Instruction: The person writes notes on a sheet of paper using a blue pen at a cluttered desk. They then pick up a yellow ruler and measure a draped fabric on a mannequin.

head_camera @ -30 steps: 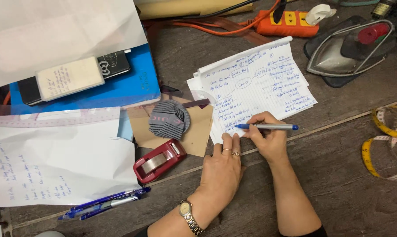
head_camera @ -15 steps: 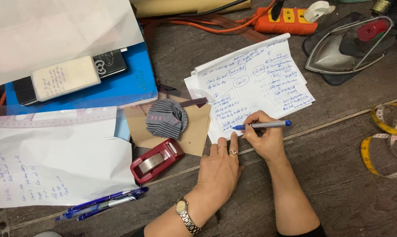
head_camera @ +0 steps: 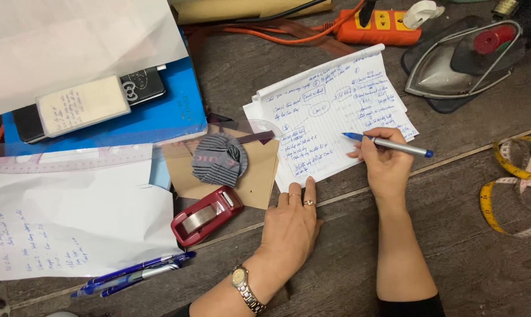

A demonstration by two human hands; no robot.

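Note:
My right hand (head_camera: 385, 163) grips a blue and silver pen (head_camera: 389, 144), its tip resting on a lined white paper (head_camera: 330, 111) covered with blue handwriting. My left hand (head_camera: 290, 224) lies flat on the dark wooden table, fingertips pressing the paper's lower edge; it wears rings and a metal wristwatch (head_camera: 246, 290). Left of that hand a red tape dispenser (head_camera: 205, 215) sits beside a brown card (head_camera: 255, 176) with a striped grey fabric piece (head_camera: 219, 158) on it.
A clothes iron (head_camera: 460, 58) and an orange power strip (head_camera: 378, 27) lie at the back right. A yellow measuring tape (head_camera: 515, 182) coils at the right edge. White sheets (head_camera: 71, 223), a clear ruler (head_camera: 66, 161), a blue folder (head_camera: 160, 114) and blue pens (head_camera: 133, 274) fill the left.
My right hand has moved up and right along the paper, and the pen now points left with its tip on the writing. The view has shifted slightly. My left hand stays on the paper's edge.

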